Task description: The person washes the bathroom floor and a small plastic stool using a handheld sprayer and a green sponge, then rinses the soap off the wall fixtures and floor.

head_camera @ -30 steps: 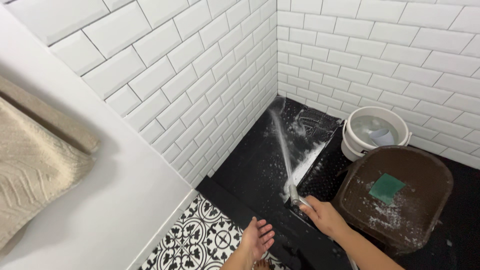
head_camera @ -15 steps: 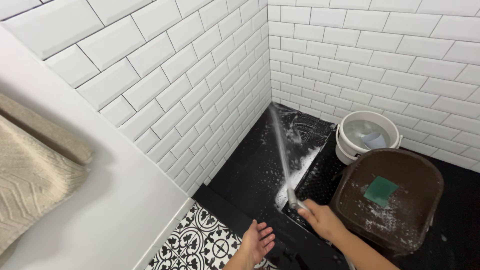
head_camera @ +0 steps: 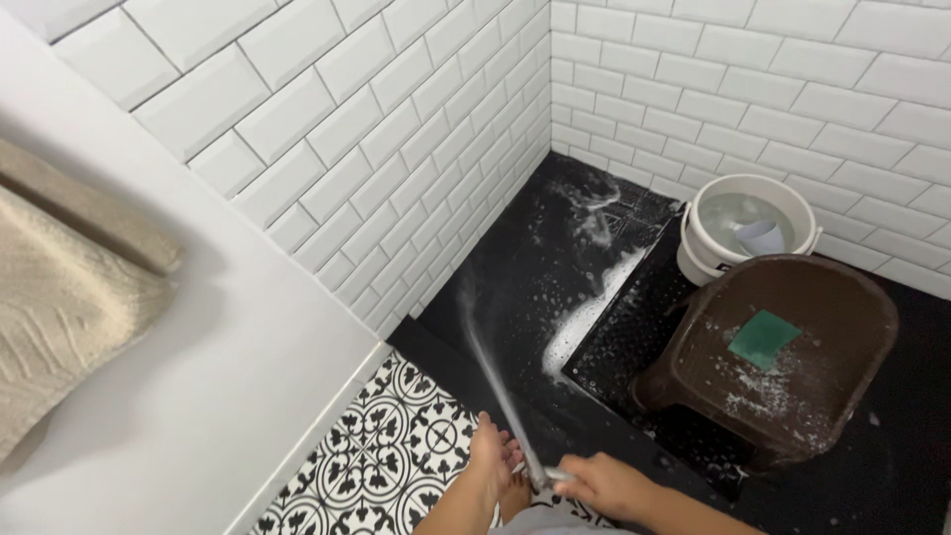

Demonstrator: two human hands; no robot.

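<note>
One white plastic bucket (head_camera: 748,230); one brown plastic stool (head_camera: 783,357); one green square sponge (head_camera: 764,339); one beige towel (head_camera: 59,297); one metal spray nozzle (head_camera: 548,477); two hands: left hand (head_camera: 490,458), right hand (head_camera: 604,485).

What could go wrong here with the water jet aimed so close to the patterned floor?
The right hand holds the sprayer, and its jet runs along the shower's edge, so water may splash onto the patterned tiles. The black tray shows foam, so it could be slippery. The left hand is beside the jet and may get sprayed.
</note>
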